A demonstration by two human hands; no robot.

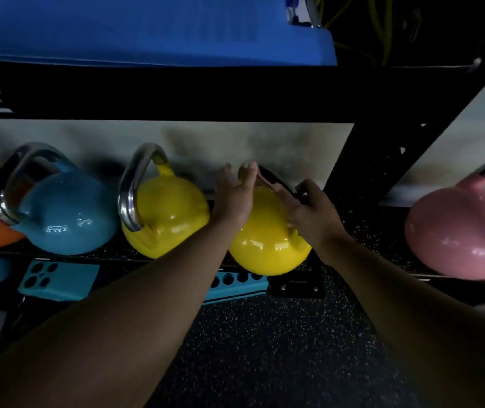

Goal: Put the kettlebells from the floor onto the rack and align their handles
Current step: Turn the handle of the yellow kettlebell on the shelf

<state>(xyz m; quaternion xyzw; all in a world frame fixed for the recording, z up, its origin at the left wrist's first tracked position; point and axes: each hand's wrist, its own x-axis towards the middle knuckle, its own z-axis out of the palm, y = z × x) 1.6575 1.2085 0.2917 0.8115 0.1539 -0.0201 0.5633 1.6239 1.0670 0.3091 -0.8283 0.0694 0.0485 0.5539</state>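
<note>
Head view showed a yellow kettlebell (267,245) on the rack (362,160) shelf's front edge, just beside a second yellow kettlebell (162,213). The left hand (235,195) pressed straight fingers against its upper side. The right hand (312,213) held its handle (279,182), thumb hooked over.

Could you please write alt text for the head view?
Left hand and right hand touch a yellow kettlebell on a black rack. A second yellow kettlebell and a blue kettlebell sit left of it, a pink kettlebell right.
</note>
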